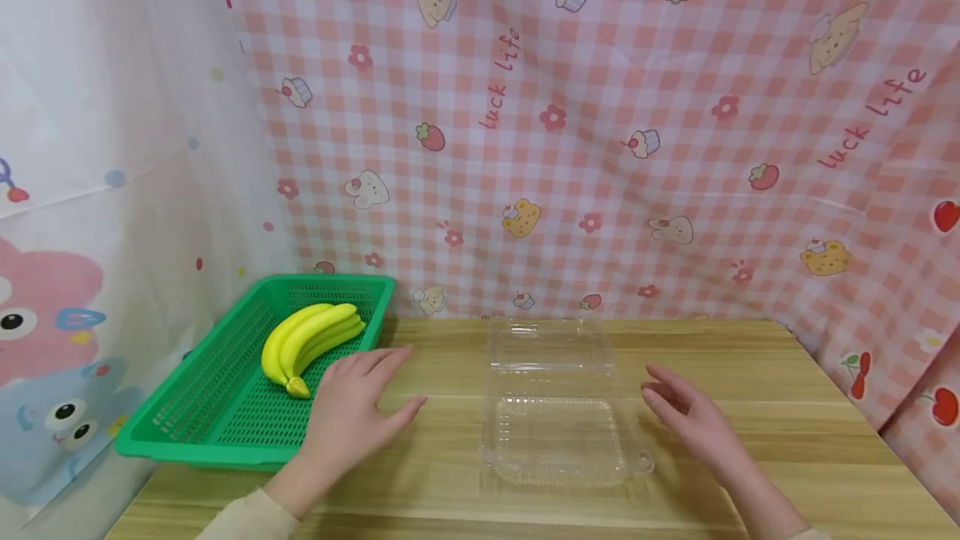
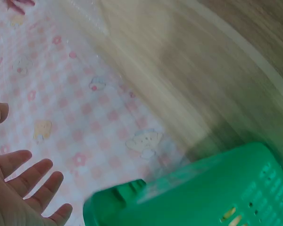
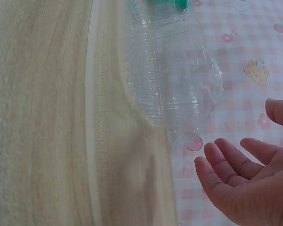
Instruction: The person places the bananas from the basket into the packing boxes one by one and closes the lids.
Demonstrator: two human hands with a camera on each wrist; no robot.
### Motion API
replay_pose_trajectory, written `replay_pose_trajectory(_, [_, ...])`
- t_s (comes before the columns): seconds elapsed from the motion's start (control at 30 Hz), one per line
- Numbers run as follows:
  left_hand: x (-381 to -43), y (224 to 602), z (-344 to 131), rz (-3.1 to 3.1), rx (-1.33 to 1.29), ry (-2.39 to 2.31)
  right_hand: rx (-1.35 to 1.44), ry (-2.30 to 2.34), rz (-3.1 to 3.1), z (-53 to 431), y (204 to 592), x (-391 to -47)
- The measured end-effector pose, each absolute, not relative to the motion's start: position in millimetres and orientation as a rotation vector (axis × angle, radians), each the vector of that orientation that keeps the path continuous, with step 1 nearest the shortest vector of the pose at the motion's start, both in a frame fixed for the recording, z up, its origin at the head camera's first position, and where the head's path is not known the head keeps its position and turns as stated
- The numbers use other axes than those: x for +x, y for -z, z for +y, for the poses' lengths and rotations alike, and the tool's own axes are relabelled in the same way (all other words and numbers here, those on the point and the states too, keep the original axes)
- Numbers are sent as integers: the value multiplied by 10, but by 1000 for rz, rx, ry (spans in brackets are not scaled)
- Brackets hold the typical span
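A bunch of yellow bananas (image 1: 311, 340) lies in a green plastic basket (image 1: 382, 294) on the left of the table. In the head view my left hand (image 1: 356, 411) hovers by the basket's right side, thumb and fingers spread, holding nothing. A clear plastic clamshell box (image 1: 558, 440) rests in the middle of the table with its lid raised at the back. To the right of the box is my right hand (image 1: 690, 415), fingers relaxed and nothing in them. The right wrist view shows this hand (image 3: 250, 183) with loosely bent fingers near the clear box (image 3: 174, 70).
The wooden table (image 1: 787, 440) runs up to a pink checked cloth (image 1: 600, 148) hanging behind it. A white patterned curtain (image 1: 150, 148) hangs at the left, close to the basket. Table surface shows between the basket and the box.
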State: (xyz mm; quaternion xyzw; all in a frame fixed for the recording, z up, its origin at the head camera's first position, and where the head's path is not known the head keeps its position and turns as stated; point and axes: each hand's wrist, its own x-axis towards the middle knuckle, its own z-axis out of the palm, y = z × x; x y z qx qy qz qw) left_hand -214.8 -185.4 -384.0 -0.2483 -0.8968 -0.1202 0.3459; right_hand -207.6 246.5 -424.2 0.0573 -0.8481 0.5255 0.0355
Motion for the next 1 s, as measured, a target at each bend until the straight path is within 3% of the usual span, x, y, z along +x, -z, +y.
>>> replay_pose_trajectory(0.37, [-2156,3797,-2114,-2323,-569,328,125,-1941,-2487,2450,4339,-2115])
replay_pose_trajectory(1.0, [-2227,3562,-2540,-2216,-581,321,101,-2045,-2502,2413,4407,-2194])
